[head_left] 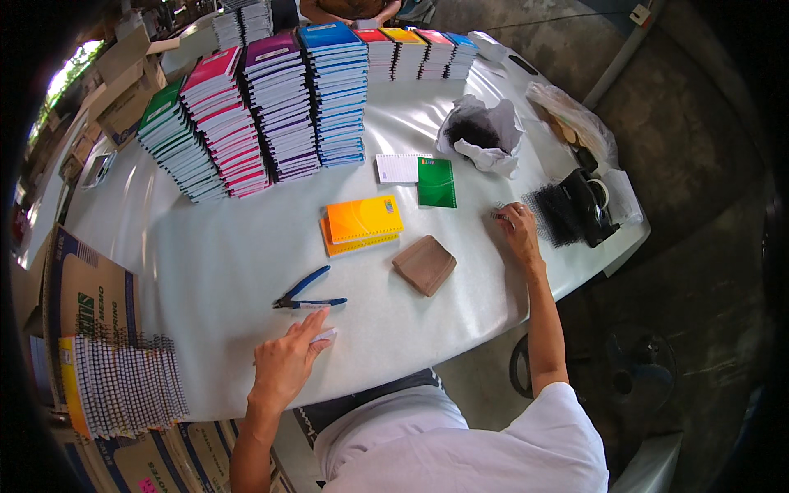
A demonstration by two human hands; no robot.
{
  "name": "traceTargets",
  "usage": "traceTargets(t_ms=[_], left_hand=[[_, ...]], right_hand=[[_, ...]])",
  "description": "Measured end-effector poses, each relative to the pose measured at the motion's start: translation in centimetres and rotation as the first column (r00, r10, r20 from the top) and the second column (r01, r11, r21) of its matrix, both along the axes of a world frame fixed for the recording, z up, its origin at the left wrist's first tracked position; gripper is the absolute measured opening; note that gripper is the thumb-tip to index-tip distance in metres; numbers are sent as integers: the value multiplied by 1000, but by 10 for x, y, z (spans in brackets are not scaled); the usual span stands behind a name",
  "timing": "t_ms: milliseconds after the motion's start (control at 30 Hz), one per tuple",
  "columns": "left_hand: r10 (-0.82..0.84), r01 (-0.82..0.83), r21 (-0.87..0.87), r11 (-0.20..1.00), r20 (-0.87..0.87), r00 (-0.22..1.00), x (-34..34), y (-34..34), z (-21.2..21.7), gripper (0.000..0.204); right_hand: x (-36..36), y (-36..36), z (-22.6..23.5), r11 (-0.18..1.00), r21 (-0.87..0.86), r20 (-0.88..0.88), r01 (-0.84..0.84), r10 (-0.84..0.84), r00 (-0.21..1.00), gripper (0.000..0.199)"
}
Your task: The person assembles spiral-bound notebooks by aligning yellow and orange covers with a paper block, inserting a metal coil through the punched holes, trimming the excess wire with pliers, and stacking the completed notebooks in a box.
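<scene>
My left hand (288, 360) is near the table's front edge, fingers closed on a small white object (325, 335) that looks like the edge of a paper pad; most of it is hidden. Just beyond it lie blue-handled pliers (306, 289), handles spread. At the right, my right hand (521, 234) pinches a short black wire coil (499, 215) close to the tabletop. A dark heap of wire coils (552, 215) lies right beside that hand. Between my hands are yellow notebook covers (362, 223) and a brown folded pad (425, 265). Farther off lie a green cover (436, 182) and white punched sheets (401, 168).
Tall stacks of spiral notebooks (337, 99) line the far left. A crumpled paper-lined container (485, 135) holds dark wire. A black tape dispenser (585, 205) and plastic bag (575, 119) are at the right. Bound notebooks (127, 386) and cartons (94, 283) stand left; another person sits opposite.
</scene>
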State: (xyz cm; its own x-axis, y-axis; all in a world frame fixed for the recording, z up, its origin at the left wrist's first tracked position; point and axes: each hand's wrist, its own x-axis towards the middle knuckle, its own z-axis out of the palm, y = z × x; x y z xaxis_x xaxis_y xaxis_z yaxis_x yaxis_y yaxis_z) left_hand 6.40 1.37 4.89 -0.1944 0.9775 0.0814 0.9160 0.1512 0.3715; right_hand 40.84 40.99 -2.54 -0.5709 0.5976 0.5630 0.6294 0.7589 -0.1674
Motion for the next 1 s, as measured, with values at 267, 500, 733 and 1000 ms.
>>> traceTargets(t_ms=[267,500,733,1000], left_hand=[[3,-3,8,1000,-14,1000,0,0,3,52],[69,-72,-160,985,-22,997,0,4,8,53],[28,-32,-126,992,-27,999,-1,4,9,51],[7,-5,-111,994,16,1000,-7,6,7,48]], right_hand=[[-30,-2,44,962,260,76,-81,63,995,24],[-158,-187,70,622,-387,-402,-681,551,731,22],[-189,-237,64,315,-719,-469,-619,438,767,21],[-191,-217,67,222,-715,-382,-663,670,637,20]])
